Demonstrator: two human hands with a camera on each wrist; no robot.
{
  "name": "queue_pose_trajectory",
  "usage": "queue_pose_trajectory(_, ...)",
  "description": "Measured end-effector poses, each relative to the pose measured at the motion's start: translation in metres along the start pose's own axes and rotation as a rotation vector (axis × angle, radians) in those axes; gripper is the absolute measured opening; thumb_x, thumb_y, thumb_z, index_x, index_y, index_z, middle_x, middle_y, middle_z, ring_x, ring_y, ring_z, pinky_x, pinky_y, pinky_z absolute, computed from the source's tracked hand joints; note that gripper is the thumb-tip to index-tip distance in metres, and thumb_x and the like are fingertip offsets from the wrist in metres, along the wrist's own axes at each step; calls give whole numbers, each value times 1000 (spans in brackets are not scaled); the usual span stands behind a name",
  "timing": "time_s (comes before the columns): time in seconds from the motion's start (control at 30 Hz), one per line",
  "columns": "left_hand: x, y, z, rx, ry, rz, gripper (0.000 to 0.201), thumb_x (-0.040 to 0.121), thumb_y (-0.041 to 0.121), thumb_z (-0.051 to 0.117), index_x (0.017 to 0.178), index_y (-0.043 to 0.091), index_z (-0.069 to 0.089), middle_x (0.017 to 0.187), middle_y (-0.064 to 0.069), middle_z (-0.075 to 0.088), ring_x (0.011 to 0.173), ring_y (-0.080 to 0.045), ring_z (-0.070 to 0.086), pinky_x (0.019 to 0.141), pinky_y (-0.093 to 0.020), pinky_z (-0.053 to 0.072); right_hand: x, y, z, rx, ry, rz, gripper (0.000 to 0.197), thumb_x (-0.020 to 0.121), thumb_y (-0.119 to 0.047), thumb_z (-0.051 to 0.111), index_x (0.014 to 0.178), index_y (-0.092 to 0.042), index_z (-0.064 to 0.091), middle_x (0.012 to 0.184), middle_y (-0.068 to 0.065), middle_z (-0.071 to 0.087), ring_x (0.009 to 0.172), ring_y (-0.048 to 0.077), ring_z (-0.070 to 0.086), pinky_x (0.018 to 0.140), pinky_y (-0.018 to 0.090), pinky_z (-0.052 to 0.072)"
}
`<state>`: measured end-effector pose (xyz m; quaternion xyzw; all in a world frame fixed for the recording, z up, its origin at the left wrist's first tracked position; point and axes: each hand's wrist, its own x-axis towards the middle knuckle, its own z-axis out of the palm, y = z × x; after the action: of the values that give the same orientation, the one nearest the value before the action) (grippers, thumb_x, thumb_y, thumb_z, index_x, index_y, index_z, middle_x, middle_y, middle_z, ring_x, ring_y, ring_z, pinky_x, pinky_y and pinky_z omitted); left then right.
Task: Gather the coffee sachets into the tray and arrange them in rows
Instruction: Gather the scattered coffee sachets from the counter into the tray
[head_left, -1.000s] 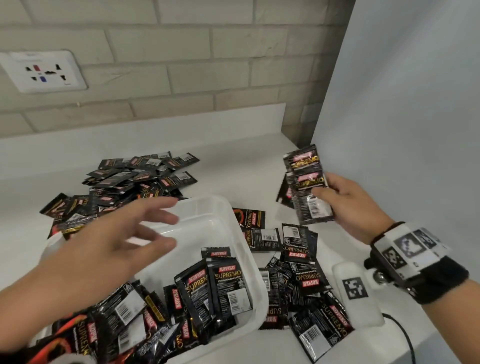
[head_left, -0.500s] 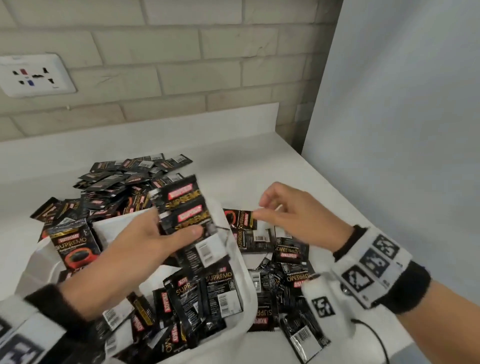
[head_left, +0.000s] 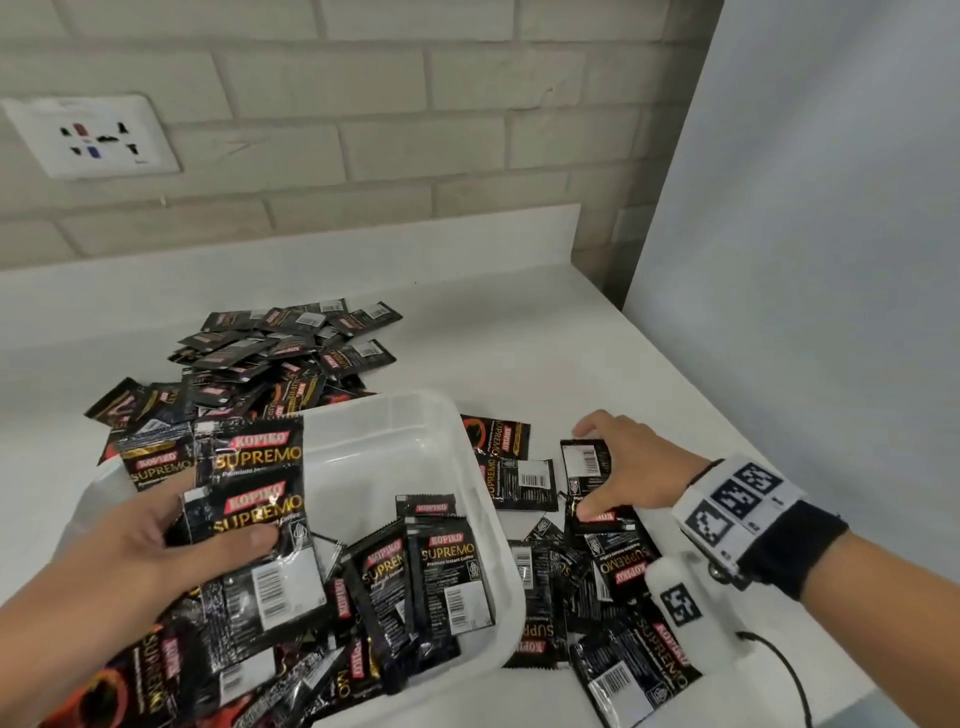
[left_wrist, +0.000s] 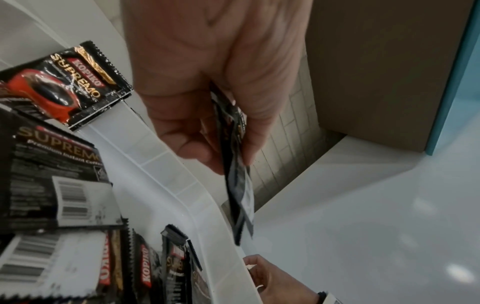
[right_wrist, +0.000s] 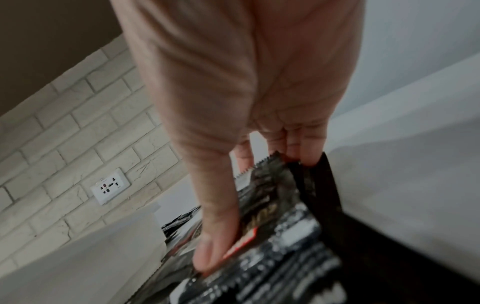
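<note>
glossy foil sachets (head_left: 449, 577), translucent plastic tray (head_left: 415, 447)

Left hand (head_left: 171, 540) pinching, right hand (head_left: 626, 470) lowered, fingers curled, in grip.

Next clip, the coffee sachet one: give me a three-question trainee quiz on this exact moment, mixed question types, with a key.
1. True or false: the left hand holds a small stack of sachets above the white tray.
2. Where is the right hand working?
A. inside the tray
B. on the loose sachets on the counter, right of the tray
C. at the wall socket
3. Fill in: the big untouched pile of sachets lies on the counter ______ the tray, nearer the brick wall.

Key: 1 true; 2 B; 3 behind
</note>
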<state>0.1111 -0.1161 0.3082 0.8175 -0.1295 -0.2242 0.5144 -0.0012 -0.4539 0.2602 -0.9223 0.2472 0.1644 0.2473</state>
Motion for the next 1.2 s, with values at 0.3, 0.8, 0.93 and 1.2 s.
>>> queue_pose_trajectory(0.3,4,-14,-18,281,-183,51,56,19,78,75,69,54,67,71,12,73,71,-8,70,67,-26,48,13,-12,-25,208,79,-138,35,73,-21,76,96,-19,49,88,-7,54,83,12,54,69,23,44)
queue_pose_trajectory(0.8,19,-64,-44,1148,-56,403,92,44,71,51,132,56,26,109,9,45,76,-21,55,56,-49,54,35,-51,5,-93,-184,-146,75,70,-26,78,134,-18,39,136,1,45,122,19,45,101,31,38)
queue_pose_trajectory(0.93,21,-72,-55,1129,-97,320,86,45,68,60,125,39,45,115,12,46,90,-26,57,68,-49,52,37,-56,1,-165,-205,-118,71,69,-32,79,128,-8,48,124,4,57,112,20,55,97,34,44)
queue_pose_trajectory(1.2,19,-63,-51,1012,-81,410,80,51,67,58,124,33,48,127,45,25,99,-19,53,75,-49,51,46,-66,-10,-390,-70,-217,86,69,-42,76,138,-12,35,145,-1,25,131,22,27,109,38,26)
